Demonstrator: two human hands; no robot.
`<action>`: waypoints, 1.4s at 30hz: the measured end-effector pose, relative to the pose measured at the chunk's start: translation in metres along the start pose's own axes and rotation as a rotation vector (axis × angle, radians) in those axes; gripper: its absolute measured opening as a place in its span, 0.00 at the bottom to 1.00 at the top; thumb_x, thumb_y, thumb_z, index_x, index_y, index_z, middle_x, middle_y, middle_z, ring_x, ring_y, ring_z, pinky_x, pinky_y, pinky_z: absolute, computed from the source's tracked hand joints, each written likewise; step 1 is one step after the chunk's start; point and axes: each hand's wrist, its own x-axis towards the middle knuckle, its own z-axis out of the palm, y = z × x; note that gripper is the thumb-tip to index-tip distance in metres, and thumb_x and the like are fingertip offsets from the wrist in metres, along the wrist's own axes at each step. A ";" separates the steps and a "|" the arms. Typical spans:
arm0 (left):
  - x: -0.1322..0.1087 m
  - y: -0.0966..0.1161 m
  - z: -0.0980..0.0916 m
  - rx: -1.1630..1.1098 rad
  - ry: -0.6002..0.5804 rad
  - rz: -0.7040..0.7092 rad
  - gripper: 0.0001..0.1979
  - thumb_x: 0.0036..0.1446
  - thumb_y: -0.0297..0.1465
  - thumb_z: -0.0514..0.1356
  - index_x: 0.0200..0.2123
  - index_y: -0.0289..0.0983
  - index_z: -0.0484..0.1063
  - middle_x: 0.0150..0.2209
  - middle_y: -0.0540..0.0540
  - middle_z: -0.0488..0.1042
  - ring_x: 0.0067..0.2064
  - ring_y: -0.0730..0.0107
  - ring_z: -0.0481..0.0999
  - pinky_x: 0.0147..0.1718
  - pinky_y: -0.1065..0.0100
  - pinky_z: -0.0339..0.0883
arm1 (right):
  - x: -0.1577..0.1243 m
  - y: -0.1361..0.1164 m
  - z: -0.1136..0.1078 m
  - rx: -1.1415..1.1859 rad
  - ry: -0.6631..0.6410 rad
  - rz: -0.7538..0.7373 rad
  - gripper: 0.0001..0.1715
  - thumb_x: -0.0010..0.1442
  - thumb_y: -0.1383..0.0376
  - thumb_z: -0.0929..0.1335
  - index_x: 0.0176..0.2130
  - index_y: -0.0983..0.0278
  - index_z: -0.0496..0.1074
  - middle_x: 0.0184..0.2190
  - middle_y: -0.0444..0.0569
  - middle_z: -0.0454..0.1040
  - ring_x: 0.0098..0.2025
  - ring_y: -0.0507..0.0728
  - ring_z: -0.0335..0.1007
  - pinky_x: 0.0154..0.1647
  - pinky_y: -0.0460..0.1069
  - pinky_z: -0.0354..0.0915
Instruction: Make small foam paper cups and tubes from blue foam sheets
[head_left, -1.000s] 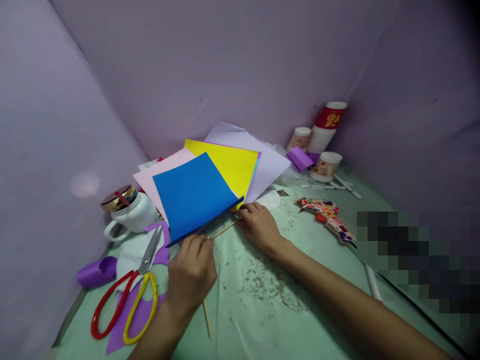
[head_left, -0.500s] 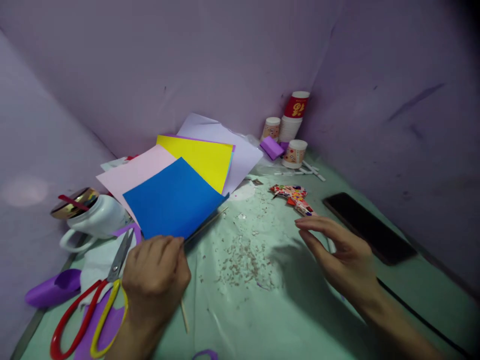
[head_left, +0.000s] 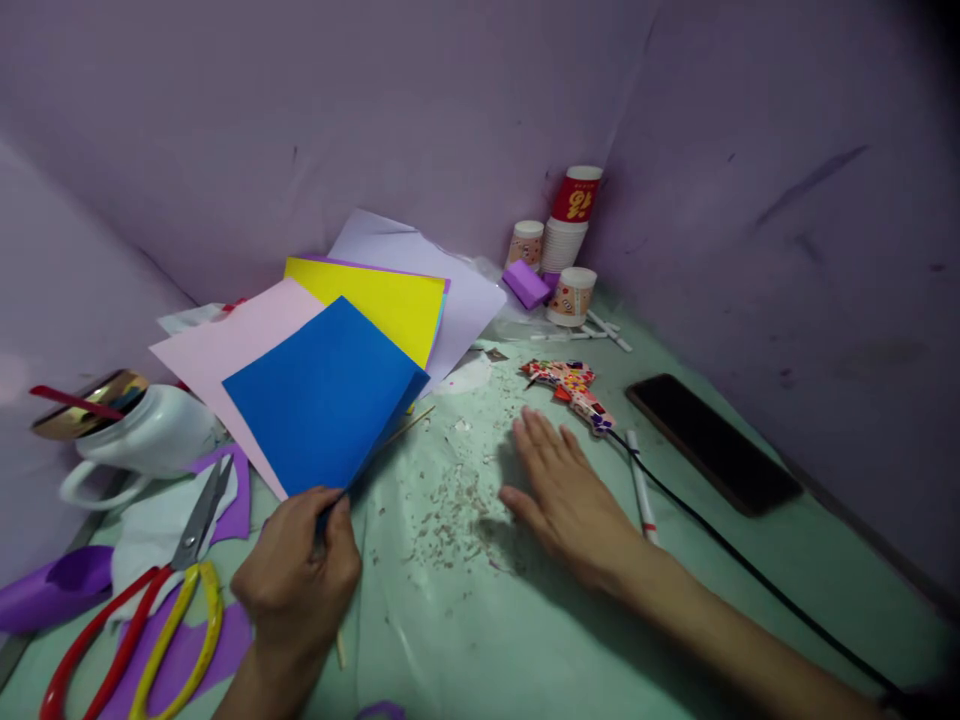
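Observation:
My left hand [head_left: 300, 575] pinches the near corner of a sheet of blue paper [head_left: 326, 390] between thumb and fingers. The blue sheet is tilted up and overlaps other coloured sheets. My right hand [head_left: 566, 505] is open, palm down, fingers stretched out, at the right side of a scatter of small brown bits [head_left: 457, 520] on the green table cover [head_left: 465, 650]. I cannot tell whether its palm touches the cover. A thin wooden stick [head_left: 411, 425] shows beside the blue sheet's right edge. Just beyond my right fingertips lies a flower-patterned glue gun [head_left: 576, 388] with a black cord.
Red-and-yellow-handled scissors [head_left: 196, 525] lie on purple scraps at left, near a white mug [head_left: 161, 435]. Pink paper [head_left: 247, 340] and yellow paper [head_left: 375, 300] lie behind. Paper cups [head_left: 574, 298] stand at the back. A phone [head_left: 712, 440] and a white pen [head_left: 643, 490] are at right.
My right hand has moved left and down toward the brown bits, its fingers now flattened out. My left hand now visibly grips the blue sheet's corner. The view has shifted slightly right.

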 end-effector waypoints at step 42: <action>-0.003 0.022 -0.008 -0.042 -0.007 0.251 0.08 0.51 0.20 0.61 0.35 0.35 0.71 0.31 0.44 0.77 0.34 0.65 0.77 0.36 0.66 0.69 | -0.019 -0.005 -0.028 0.358 0.532 -0.271 0.20 0.59 0.67 0.67 0.52 0.62 0.67 0.49 0.55 0.75 0.52 0.59 0.71 0.59 0.61 0.60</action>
